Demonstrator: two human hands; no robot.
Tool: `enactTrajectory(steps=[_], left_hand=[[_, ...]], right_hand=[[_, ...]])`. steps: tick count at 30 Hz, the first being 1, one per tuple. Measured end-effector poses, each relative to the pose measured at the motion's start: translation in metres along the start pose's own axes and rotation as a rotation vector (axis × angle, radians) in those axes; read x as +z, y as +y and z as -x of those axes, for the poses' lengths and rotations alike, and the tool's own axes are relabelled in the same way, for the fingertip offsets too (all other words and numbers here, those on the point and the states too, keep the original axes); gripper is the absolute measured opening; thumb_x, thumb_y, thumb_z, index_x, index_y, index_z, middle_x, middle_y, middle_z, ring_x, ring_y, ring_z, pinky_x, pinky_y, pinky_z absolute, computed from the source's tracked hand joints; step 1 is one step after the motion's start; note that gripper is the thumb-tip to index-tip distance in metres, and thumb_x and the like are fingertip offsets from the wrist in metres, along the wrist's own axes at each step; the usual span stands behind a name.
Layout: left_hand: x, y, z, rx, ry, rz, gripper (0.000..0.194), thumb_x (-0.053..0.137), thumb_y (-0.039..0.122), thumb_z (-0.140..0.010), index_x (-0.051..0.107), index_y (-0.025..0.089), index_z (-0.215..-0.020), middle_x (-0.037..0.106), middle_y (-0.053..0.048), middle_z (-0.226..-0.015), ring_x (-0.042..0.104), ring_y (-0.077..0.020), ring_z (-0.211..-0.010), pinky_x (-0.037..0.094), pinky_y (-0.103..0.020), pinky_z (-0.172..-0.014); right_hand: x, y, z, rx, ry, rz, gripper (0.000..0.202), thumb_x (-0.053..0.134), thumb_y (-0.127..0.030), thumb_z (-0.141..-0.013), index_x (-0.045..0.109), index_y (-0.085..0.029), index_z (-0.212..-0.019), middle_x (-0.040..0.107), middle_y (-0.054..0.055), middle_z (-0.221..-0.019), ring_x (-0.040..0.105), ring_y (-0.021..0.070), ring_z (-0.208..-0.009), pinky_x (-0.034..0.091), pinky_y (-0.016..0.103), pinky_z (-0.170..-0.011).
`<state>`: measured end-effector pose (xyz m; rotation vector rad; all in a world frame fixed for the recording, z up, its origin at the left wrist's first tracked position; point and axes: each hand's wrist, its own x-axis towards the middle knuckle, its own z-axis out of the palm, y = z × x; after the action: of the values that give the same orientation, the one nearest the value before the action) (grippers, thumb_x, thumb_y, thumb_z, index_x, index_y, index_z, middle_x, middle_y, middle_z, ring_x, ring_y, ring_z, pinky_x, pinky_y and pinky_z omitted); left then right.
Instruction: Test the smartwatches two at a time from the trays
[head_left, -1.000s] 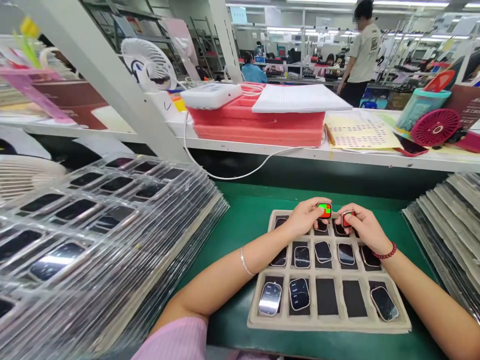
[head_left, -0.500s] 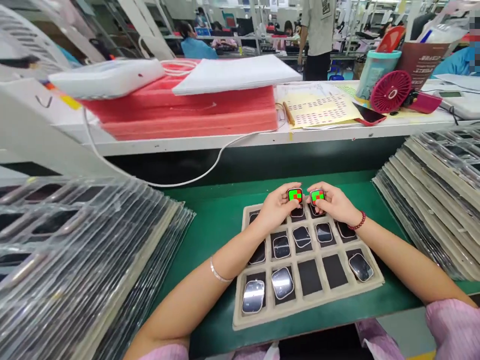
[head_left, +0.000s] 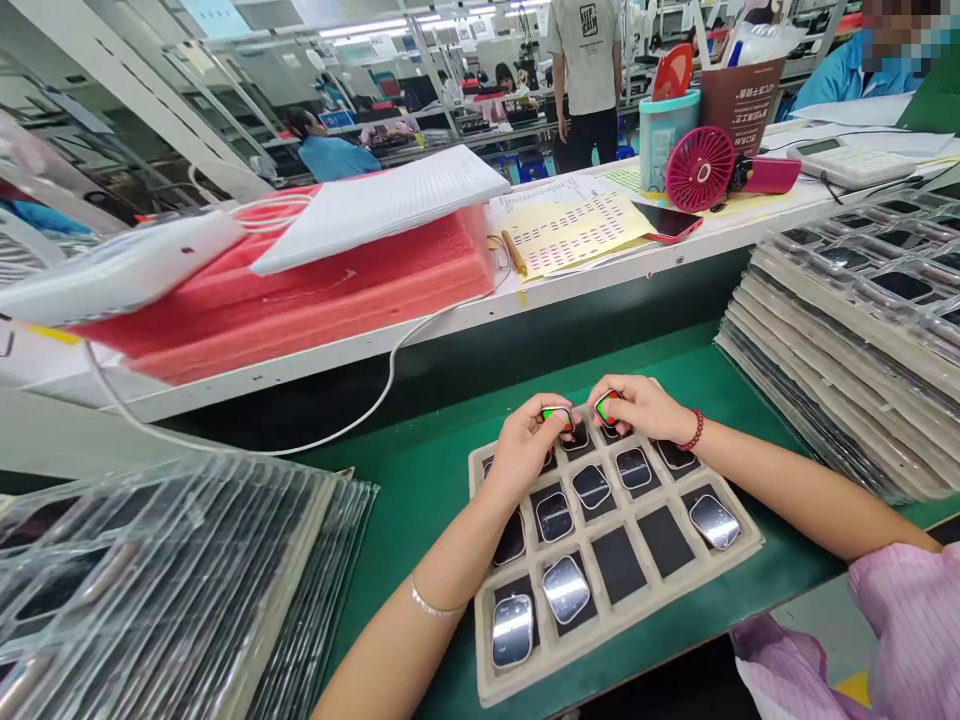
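Observation:
My left hand [head_left: 529,440] grips a smartwatch [head_left: 557,419] without a strap, its lit screen a red and green pattern. In my right hand [head_left: 634,407] is a second smartwatch [head_left: 607,406] with the same kind of screen, partly covered by my thumb. Both hands are above the far row of a beige compartment tray [head_left: 615,625]. Dark-screened watches, such as one watch [head_left: 566,590] at the front, lie in many of its compartments. Two front compartments show only black bottoms, one of them the black-lined compartment [head_left: 619,566].
Clear plastic trays [head_left: 225,590] are stacked at left, and another tray stack [head_left: 817,370] stands at right. Behind, a white shelf [head_left: 585,255] carries pink foam [head_left: 390,310], papers, a phone [head_left: 667,222] and a pink fan [head_left: 701,170]. A white cable [head_left: 390,370] droops from the shelf.
My view has turned and tilted, so the shelf and tray look slanted. Both hands still hold the watches, which now tilt more, with the screens partly hidden by my thumbs.

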<state>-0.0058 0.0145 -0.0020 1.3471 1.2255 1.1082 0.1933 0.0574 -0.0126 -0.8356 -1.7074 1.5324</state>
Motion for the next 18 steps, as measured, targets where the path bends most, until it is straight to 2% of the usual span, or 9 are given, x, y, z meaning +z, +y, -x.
enactTrajectory(steps=[4, 9, 14, 18], left_hand=[[0.001, -0.001, 0.0, 0.015, -0.007, 0.012, 0.033, 0.073, 0.048, -0.076, 0.063, 0.019, -0.09, 0.071, -0.004, -0.079, 0.062, -0.0153, -0.065, 0.048, -0.026, -0.057], [0.001, -0.003, 0.001, 0.001, -0.015, 0.008, 0.028, 0.072, 0.04, -0.076, 0.063, 0.019, -0.092, 0.072, -0.004, -0.082, 0.062, -0.0153, -0.067, 0.049, -0.027, -0.061], [0.001, -0.003, 0.0, 0.018, 0.013, -0.006, 0.028, 0.072, 0.03, -0.073, 0.061, 0.019, -0.096, 0.07, -0.003, -0.087, 0.065, -0.0166, -0.073, 0.05, -0.028, -0.066], [0.001, -0.004, -0.002, 0.028, 0.013, 0.011, 0.03, 0.07, 0.024, -0.07, 0.06, 0.019, -0.097, 0.07, -0.004, -0.088, 0.066, -0.0185, -0.082, 0.051, -0.029, -0.07]], right_hand=[[-0.002, 0.0, 0.0, 0.015, -0.003, -0.042, 0.016, 0.055, -0.026, -0.086, 0.065, -0.015, -0.093, 0.069, 0.0, -0.074, 0.055, 0.0064, -0.05, 0.049, 0.017, -0.047], [-0.004, 0.004, -0.001, 0.041, -0.021, -0.085, 0.021, 0.051, -0.022, -0.089, 0.065, -0.015, -0.102, 0.071, 0.002, -0.081, 0.06, 0.0068, -0.053, 0.053, 0.018, -0.051], [-0.004, 0.009, -0.004, 0.011, -0.037, -0.114, 0.032, 0.051, -0.014, -0.085, 0.061, -0.016, -0.116, 0.069, 0.002, -0.086, 0.066, 0.009, -0.062, 0.058, 0.02, -0.056], [-0.003, 0.012, -0.005, -0.041, -0.032, -0.095, 0.041, 0.053, -0.009, -0.08, 0.056, -0.017, -0.121, 0.069, 0.006, -0.104, 0.068, 0.0099, -0.069, 0.059, 0.022, -0.059]])
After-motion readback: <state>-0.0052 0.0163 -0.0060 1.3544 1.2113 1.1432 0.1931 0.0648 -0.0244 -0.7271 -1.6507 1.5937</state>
